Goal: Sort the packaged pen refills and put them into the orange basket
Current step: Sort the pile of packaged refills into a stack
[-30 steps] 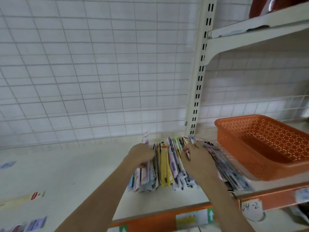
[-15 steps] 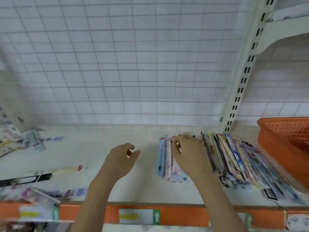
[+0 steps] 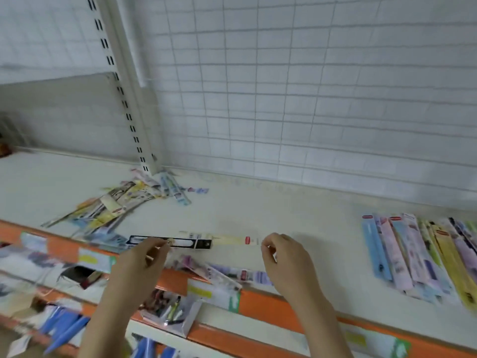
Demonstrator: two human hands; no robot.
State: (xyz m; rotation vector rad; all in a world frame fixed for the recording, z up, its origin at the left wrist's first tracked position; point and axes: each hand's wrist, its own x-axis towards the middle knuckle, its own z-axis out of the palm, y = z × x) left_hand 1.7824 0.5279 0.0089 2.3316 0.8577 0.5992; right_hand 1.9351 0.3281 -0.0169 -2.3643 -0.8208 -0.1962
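The orange basket is out of view. A black-and-white refill pack (image 3: pixel 180 242) and a cream pack with a red tab (image 3: pixel 232 240) lie end to end near the shelf's front edge. My left hand (image 3: pixel 144 262) has its curled fingertips at the black pack's lower edge. My right hand (image 3: pixel 286 257) pinches thumb and finger just beyond the cream pack's right end. Motion blur hides whether either hand grips a pack. A purple pack (image 3: pixel 247 275) lies between my hands at the edge. A tidy row of packs (image 3: pixel 413 254) is laid out at the right.
A loose heap of packs (image 3: pixel 116 205) lies at the left, below the slotted upright post (image 3: pixel 124 99). A white wire grid (image 3: pixel 284 99) backs the shelf. The orange shelf lip (image 3: pixel 271 306) carries price labels. Below it, a lower shelf (image 3: pixel 167 311) holds more packaged goods.
The view has swung left, so the basket has left the frame. Both hands have left the tidy row and moved left to the loose packs at the front edge.
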